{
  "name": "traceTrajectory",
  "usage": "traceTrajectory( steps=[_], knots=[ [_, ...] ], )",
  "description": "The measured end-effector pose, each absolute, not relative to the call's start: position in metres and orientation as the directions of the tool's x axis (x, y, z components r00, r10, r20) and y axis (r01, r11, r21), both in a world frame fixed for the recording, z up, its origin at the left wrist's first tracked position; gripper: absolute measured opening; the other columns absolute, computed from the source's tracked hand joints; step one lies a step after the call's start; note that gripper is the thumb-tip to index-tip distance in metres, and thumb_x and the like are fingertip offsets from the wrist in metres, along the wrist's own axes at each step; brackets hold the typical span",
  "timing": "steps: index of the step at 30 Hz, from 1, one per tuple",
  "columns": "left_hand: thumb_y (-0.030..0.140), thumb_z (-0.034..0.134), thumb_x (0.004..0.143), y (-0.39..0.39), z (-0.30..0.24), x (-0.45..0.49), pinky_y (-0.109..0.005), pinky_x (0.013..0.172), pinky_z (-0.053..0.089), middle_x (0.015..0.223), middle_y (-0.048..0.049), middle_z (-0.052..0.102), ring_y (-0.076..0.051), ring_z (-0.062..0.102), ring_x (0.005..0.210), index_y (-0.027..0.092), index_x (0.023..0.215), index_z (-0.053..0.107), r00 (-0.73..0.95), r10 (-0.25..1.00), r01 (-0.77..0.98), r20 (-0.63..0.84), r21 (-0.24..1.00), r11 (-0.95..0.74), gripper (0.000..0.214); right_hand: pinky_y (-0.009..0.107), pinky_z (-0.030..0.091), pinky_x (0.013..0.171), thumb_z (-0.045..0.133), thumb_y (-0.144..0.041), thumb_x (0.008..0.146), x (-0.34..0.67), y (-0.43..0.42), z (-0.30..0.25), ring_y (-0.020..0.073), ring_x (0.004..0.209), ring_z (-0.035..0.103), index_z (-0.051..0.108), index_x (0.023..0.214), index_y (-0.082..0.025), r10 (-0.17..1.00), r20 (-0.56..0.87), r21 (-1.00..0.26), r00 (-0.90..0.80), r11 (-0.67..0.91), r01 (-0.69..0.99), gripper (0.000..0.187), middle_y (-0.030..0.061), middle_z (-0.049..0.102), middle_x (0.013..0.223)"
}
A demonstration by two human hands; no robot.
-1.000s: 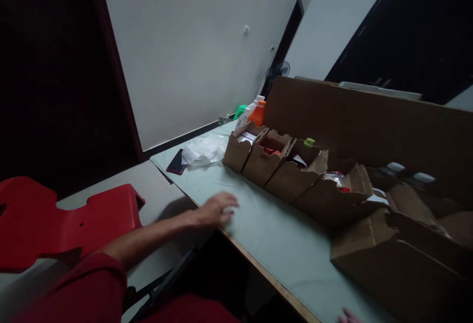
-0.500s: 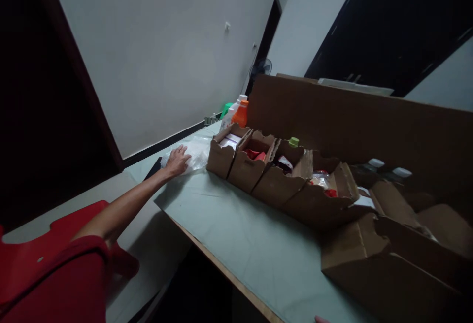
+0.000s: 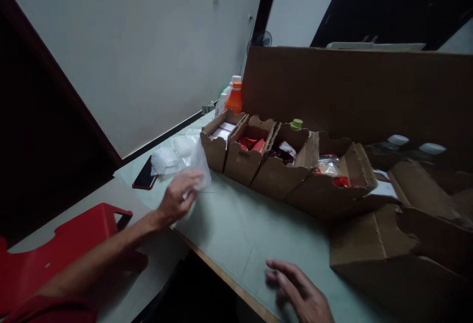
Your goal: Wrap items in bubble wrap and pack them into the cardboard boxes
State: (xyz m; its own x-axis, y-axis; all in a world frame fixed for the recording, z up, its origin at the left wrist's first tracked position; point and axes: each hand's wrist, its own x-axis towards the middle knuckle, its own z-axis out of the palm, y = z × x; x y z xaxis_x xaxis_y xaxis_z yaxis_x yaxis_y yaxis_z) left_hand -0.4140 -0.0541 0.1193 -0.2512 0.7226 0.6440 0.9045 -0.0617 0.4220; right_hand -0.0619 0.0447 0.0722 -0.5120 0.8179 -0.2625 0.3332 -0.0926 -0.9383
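Observation:
My left hand point(image 3: 180, 192) pinches the edge of a thin clear plastic bag point(image 3: 201, 163) above the left part of the table, its fingers slightly blurred. Beyond it, bubble wrap point(image 3: 166, 160) and more clear plastic lie on the tabletop. A dark phone with a red edge point(image 3: 145, 174) rests beside the bubble wrap, near the table's left end. My right hand point(image 3: 301, 291) hovers over the front of the table with its fingers stretched out and parted, holding nothing.
A row of open cardboard bins point(image 3: 242, 160) crosses the table, holding white boxes and red packets. A larger carton point(image 3: 369, 244) stands at right. Behind are an orange bottle point(image 3: 234, 99) and a tall cardboard panel point(image 3: 332, 91). A red plastic stool point(image 3: 86, 227) is at left.
My left hand has come back toward me, drawing the plastic bag up from the pile and uncovering the phone. My right hand has risen into view from the bottom edge.

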Motion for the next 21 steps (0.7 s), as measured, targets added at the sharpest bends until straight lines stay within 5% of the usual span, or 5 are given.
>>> traceTrajectory(
  steps=[6,9,12,18,21],
  knots=[
    [0.003,0.05,0.078,-0.083,0.058,-0.31,-0.047,0.11,0.046,0.133,-0.0109,0.067,-0.022,0.062,0.122,0.021,0.102,0.066,-0.031,0.916,0.787,0.4,0.575,-0.225,0.034,0.03,0.056,0.061,0.065,-0.064,0.08,-0.128,0.057,0.071,0.0278,0.101,0.07,0.051,0.14,-0.018,0.665,-0.287,-0.958,-0.69,-0.196,0.209,0.076,0.0186,0.065,0.127],
    [0.004,0.051,0.081,-0.087,0.053,-0.285,-0.046,0.115,0.041,0.131,-0.0097,0.067,-0.021,0.061,0.123,0.021,0.1,0.065,0.035,0.938,0.755,0.345,0.606,-0.251,0.029,0.024,0.046,0.048,0.069,-0.052,0.073,-0.153,0.075,0.064,0.0178,0.069,0.065,0.049,0.139,-0.016,0.697,-0.208,-0.962,-0.686,-0.02,0.272,0.078,0.0075,0.07,0.095],
    [0.007,0.056,0.079,-0.089,0.053,-0.277,-0.049,0.116,0.039,0.134,-0.0106,0.065,-0.023,0.059,0.126,0.021,0.106,0.063,0.05,0.943,0.767,0.329,0.592,-0.248,0.032,0.022,0.039,0.049,0.065,-0.041,0.074,-0.158,0.089,0.062,0.0122,0.056,0.051,0.055,0.129,-0.015,0.784,-0.104,-0.953,-0.613,0.098,0.287,0.061,-0.0048,0.057,0.067],
    [0.002,0.054,0.078,-0.086,0.046,-0.273,-0.051,0.112,0.041,0.123,-0.0085,0.072,-0.025,0.061,0.124,0.021,0.104,0.062,0.06,0.893,0.788,0.446,0.528,-0.317,0.033,0.023,0.032,0.048,0.058,-0.043,0.08,-0.093,0.1,0.057,0.011,0.049,0.042,0.056,0.12,-0.015,0.878,-0.073,-0.93,-0.473,0.111,0.35,0.049,-0.0108,0.04,0.057],
    [0.002,0.052,0.081,-0.079,0.048,-0.262,-0.048,0.109,0.043,0.109,-0.0055,0.076,-0.021,0.068,0.11,0.022,0.101,0.061,0.058,0.86,0.716,0.506,0.58,-0.39,0.03,0.025,0.042,0.053,0.061,-0.045,0.079,-0.047,0.095,0.059,0.0118,0.053,0.05,0.052,0.13,-0.013,0.926,-0.055,-0.887,-0.372,0.125,0.444,0.06,-0.0047,0.058,0.07]
  ],
)
